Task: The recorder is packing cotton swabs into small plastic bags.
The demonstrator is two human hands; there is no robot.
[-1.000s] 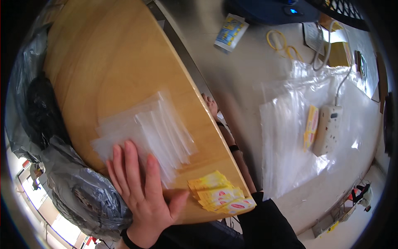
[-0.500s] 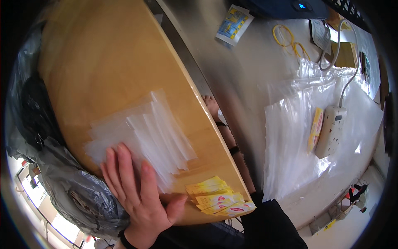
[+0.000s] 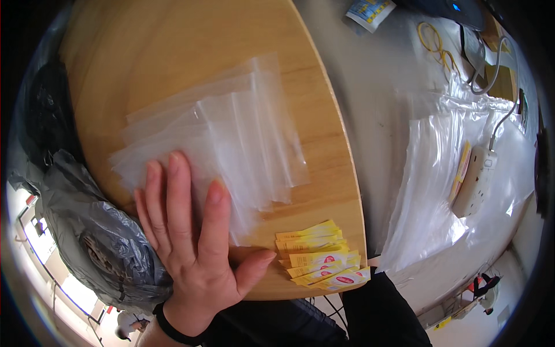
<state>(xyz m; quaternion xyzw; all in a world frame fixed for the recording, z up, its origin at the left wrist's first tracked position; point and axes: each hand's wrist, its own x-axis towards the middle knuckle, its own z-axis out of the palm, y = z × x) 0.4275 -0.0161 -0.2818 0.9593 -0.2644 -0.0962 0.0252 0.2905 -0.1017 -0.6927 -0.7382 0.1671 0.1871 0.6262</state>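
My left hand (image 3: 199, 254) lies flat with its fingers stretched out and the thumb apart. Its fingertips rest on the near left part of a fanned stack of clear plastic bags (image 3: 248, 144) on the wooden board (image 3: 191, 40). Just right of the thumb, near the board's corner, several yellow packets (image 3: 321, 254) are spread overlapping. My right hand is out of sight beyond the board's right edge; only a dark sleeve or clothing and a sliver of skin show there.
Crumpled grey plastic bags (image 3: 107, 231) sit along the board's left side. On the metal surface at right lie large clear plastic sheets (image 3: 422, 173), a white power strip (image 3: 477, 179) with a cord, a yellow packet (image 3: 461, 168), yellow bands (image 3: 430, 37) and a blue-and-white pouch (image 3: 370, 13).
The view has shifted, so the board takes up more of it. My right hand, seen earlier below the board's right edge, has gone from sight. My left hand stays on the bags.
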